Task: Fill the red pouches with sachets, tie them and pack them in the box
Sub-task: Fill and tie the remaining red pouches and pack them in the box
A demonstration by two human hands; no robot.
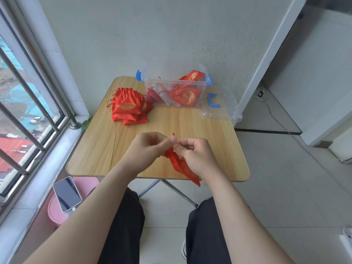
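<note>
**Both hands on one pouch's drawstring**

At the near left a phone (pixel 67 194) lies screen up over a pink container (pixel 85 184). Above the near edge of the wooden table (pixel 95 153), the left hand (pixel 150 149) and right hand (pixel 196 157) meet, both with fingers curled. Each pinches the red cord (pixel 173 134) at the gathered neck of a red pouch (pixel 179 164), whose body trails down under the right hand past the table's edge. Farther back on the left sits a pile of flat red pouches (pixel 129 107) with gold print. To its right, at the far edge, the clear box (pixel 171 82) holds several more pouches (pixel 187 95). Its lid (pixel 226 111) lies just beside it on the right.
</note>
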